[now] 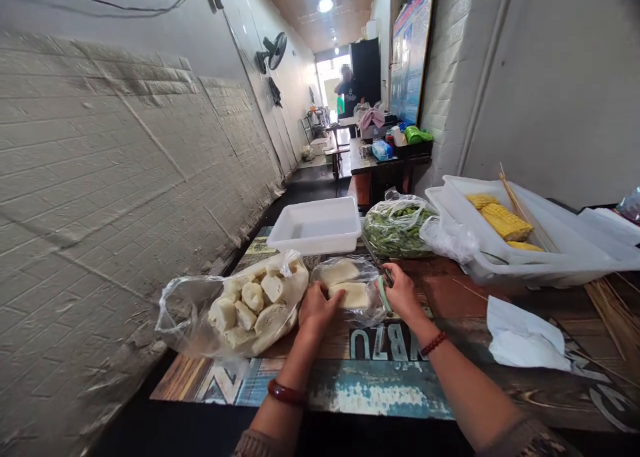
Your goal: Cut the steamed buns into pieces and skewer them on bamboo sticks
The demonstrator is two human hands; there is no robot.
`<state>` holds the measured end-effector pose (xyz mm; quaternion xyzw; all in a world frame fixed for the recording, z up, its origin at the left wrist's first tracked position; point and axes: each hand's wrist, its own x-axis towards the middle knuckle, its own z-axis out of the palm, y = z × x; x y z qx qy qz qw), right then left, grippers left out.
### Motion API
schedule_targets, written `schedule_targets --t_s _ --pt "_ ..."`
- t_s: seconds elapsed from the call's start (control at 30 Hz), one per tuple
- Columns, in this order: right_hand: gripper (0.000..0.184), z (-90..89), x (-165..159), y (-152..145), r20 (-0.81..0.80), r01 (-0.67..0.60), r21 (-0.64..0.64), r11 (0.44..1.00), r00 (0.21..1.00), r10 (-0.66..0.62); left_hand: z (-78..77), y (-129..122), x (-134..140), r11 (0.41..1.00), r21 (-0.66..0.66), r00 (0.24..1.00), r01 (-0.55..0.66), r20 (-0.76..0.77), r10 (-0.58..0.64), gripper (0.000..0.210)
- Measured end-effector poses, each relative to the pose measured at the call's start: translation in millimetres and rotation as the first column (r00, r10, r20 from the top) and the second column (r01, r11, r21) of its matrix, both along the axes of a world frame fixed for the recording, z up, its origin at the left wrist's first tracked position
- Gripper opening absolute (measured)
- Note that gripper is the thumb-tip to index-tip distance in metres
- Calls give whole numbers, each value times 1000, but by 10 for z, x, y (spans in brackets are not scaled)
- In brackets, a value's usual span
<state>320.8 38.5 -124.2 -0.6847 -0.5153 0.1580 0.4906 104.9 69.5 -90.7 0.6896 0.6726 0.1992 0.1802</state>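
A clear plastic pack (373, 268) with two pale, flat blocks (350, 296) lies on the table in front of me. My left hand (319, 308) grips its left side, the thumb over the nearer block. At the pack's right edge, my right hand (401, 293) is closed on scissors (384, 294) with a pale green handle loop. Their dark blades point away from me, partly hidden by the hand and the pack. Left of my left hand lies an open plastic bag (185, 314) full of pale, rounded chunks (253, 297).
Beyond the pack stands a white plastic tub (315, 247). To its right are a bag of green pods (400, 227) and white trays (500, 260) holding corn pieces (505, 222) and sticks. White paper (525, 334) lies at right. A person (349, 94) stands far back.
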Motion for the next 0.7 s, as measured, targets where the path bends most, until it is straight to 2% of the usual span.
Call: schedule_targets --t_s 0.1,0.27,0.5,0.7 --pt "33 -6 90 -5 20 36 -14 999 999 -35 -34 -26 -5 1000 8 999 -26 19 26 40" --pt "33 -17 185 -12 32 62 -26 998 998 -61 -106 -74 11 998 45 997 53 55 -56 35" --pt "33 -86 44 3 21 9 -11 1000 1000 -9 -224 -133 121 979 132 962 153 208 -179 25" --pt "38 3 255 -19 -62 -87 51 995 994 90 -262 -150 148 979 122 935 166 297 -195 28"
